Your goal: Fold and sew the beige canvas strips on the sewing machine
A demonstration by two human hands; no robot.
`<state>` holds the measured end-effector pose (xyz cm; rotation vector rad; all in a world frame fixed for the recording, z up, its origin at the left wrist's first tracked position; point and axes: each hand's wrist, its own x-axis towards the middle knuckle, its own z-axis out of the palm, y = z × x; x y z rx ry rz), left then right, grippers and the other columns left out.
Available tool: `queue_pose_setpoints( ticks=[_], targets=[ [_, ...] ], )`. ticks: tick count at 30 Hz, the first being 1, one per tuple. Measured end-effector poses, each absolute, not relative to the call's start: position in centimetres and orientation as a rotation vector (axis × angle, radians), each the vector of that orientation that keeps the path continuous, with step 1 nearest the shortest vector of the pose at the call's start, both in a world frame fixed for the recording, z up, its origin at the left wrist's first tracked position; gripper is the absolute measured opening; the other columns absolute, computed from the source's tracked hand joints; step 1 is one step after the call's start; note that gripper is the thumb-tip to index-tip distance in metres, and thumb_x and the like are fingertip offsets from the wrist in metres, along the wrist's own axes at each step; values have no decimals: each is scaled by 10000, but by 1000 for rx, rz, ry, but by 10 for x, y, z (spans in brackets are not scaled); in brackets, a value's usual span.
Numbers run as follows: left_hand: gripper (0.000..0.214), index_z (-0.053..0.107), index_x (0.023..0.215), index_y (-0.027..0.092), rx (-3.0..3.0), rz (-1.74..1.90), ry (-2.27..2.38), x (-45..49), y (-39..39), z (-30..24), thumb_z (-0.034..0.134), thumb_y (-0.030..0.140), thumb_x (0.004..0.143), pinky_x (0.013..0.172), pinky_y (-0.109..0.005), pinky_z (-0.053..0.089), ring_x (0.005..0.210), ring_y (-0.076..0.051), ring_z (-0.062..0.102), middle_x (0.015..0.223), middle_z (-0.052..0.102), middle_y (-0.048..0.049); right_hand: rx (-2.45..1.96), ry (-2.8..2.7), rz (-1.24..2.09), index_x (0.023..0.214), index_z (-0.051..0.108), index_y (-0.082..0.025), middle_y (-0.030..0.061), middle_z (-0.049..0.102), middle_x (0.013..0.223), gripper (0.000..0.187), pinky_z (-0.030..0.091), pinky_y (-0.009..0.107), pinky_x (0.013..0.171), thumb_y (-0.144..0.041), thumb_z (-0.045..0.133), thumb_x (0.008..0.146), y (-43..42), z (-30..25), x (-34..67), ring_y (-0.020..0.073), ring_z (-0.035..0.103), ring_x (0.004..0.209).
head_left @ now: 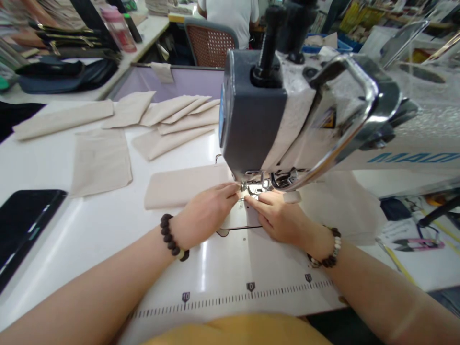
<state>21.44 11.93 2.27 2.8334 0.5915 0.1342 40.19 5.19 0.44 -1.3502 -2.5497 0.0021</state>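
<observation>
A sewing machine (255,110) stands before me, its lit needle area and presser foot (256,188) low at the centre. My left hand (212,208) is closed, fingertips pinched at the edge of a folded beige fabric piece (179,186) just left of the presser foot. From the other side, my right hand (283,218) has its fingers bent together at the presser foot, fingertips close to my left ones. More beige fabric (345,201) spreads behind and right of that hand. The fabric between the fingertips is mostly hidden.
Several folded beige pieces (176,115) lie at the back left, with a flat beige piece (102,163) nearer. A black phone (27,225) rests at the left edge. Pink thread snips (420,245) lie at right. A person (232,19) sits beyond a chair (212,43).
</observation>
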Motion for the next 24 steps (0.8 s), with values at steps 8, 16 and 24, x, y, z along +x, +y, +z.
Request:
queue_pose_setpoints(
  ticks=[8,16,24],
  targets=[
    [235,573,1033,113,2819,219,668,217,132,16,377,74,908,933,-288,452,1078,-164,548,1124,594,-94,-1385,-2554,-1,1099,571,-48,84,571,765,348,346,324,708,-103,382,812,53,2,401,199,487,727],
    [285,501,1160,100,2936,105,728,214,123,20,395,79,896,1021,-377,357,1220,-209,432,1250,515,-132,-1422,-2531,-7,1063,585,-90,55,556,731,325,319,324,693,-108,401,795,53,1,400,191,477,691],
    [336,517,1117,41,2946,-157,1190,206,119,37,308,8,856,840,-410,466,1043,-281,553,1099,570,-206,-1501,-2511,-40,1017,592,-139,47,564,743,284,301,288,642,-105,455,770,49,3,399,185,465,712]
  ],
)
